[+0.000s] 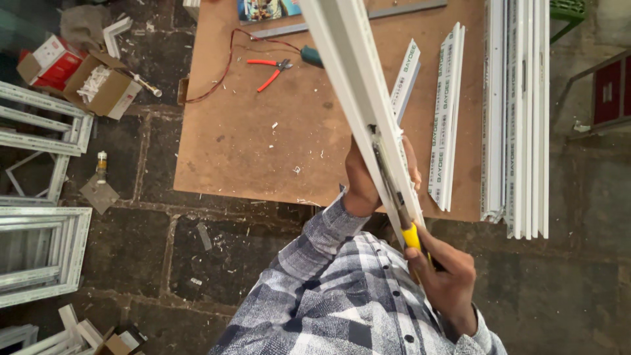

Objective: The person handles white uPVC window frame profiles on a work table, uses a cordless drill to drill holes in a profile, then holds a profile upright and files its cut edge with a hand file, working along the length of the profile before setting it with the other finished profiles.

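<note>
Long white profile (pixel 358 85) slanting up across the brown worktable (pixel 236 138), top end cut off by the picture edge. Left hand (pixel 368 181) wrapped behind it, fingers mostly hidden. Right hand (pixel 447 273) closed on yellow-handled tool (pixel 411 235), blade pressed into the profile's groove. Open tabletop to the left; stacked white profiles (pixel 519 112) close on the right.

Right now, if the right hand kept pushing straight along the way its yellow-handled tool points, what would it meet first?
The right hand aims its yellow-handled tool up along the white profile. First in that line is probably the left hand gripping the profile, though depth is unclear.
</note>
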